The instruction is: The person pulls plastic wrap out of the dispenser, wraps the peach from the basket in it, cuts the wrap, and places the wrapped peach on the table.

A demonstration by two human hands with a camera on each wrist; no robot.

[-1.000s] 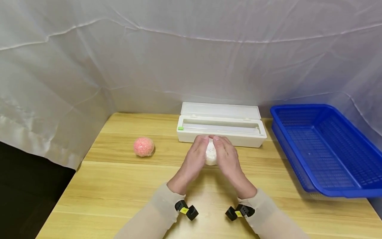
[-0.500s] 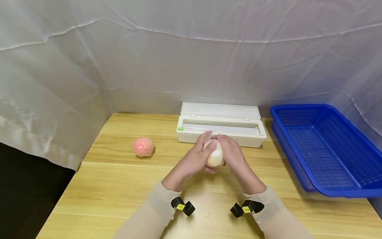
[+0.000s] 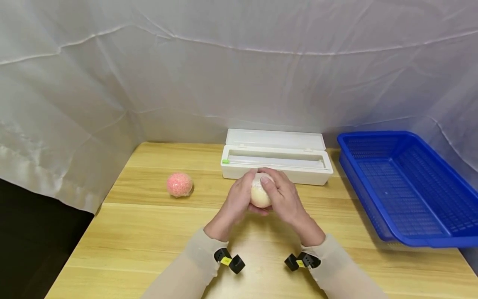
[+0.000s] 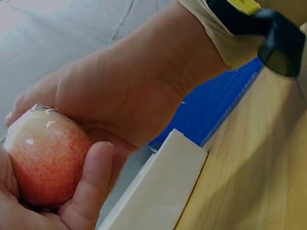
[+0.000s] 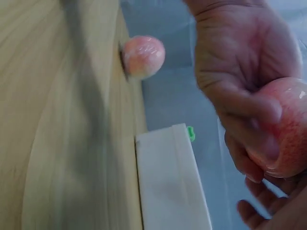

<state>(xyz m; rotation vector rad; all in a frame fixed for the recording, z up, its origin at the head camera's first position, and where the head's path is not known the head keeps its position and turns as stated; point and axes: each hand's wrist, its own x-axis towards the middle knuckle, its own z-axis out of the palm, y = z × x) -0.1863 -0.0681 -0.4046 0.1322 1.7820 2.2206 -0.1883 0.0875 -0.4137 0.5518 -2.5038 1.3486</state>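
A round, red-blushed, cream-coloured peach (image 3: pixel 260 195), covered in shiny clear film, is held above the table between both hands. My left hand (image 3: pixel 237 198) grips its left side, with fingers showing underneath. The right hand (image 3: pixel 285 199) holds the other side, its thumb lying over the top. In the left wrist view the peach (image 4: pixel 50 158) shows its red cheek and a bunch of crinkled film at the upper end. Behind the hands stands a white cling film dispenser (image 3: pixel 276 176), its lid up and a green slider at the left end.
A second film-wrapped pink peach (image 3: pixel 179 184) rests on the wooden table (image 3: pixel 149 241) to the left. On the right stands a blue plastic basket (image 3: pixel 384 224). A pale grey curtain (image 3: pixel 239 83) hangs behind the table's back edge.
The hands have turned the peach between them, so its smooth cream side now faces up. The right thumb has come over the top, where the left thumb lay half a second ago.
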